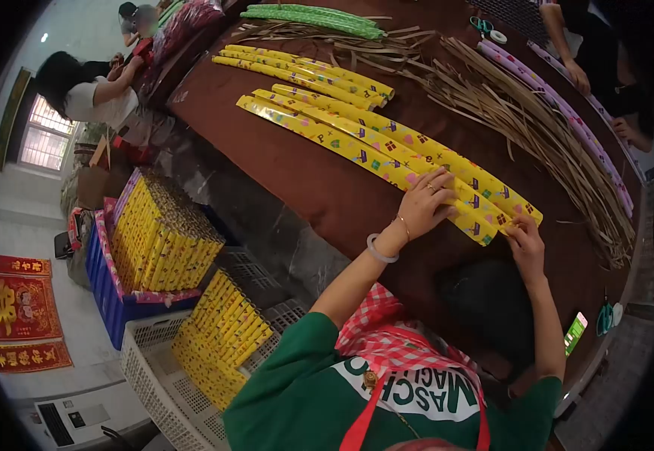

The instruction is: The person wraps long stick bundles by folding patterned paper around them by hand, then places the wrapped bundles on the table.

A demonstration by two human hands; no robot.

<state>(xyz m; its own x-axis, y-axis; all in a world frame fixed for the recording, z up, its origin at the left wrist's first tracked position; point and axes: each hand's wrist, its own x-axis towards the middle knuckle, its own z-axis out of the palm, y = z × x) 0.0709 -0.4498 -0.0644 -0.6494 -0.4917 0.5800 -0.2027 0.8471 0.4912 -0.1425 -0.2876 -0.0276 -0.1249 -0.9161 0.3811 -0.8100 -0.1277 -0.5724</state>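
A yellow sheet of gift wrapping paper (376,156), printed with small presents, lies long across the brown table, partly rolled into tubes. My left hand (426,203), with a bracelet and a grey band on the wrist, rests on top of it, fingers apart and slightly bent. At the near end of the paper my right hand (524,242) pinches its edge between thumb and fingers. Just beyond lie several finished-looking yellow rolls (304,74), side by side.
Brown strips (522,124) spread along the table's far side, near green rolls (316,18) and lilac rolls (556,105). Scissors (605,319) and a phone (576,333) lie at right. A blue crate (109,282) and white crate (154,376) hold yellow rolls. Other people work nearby.
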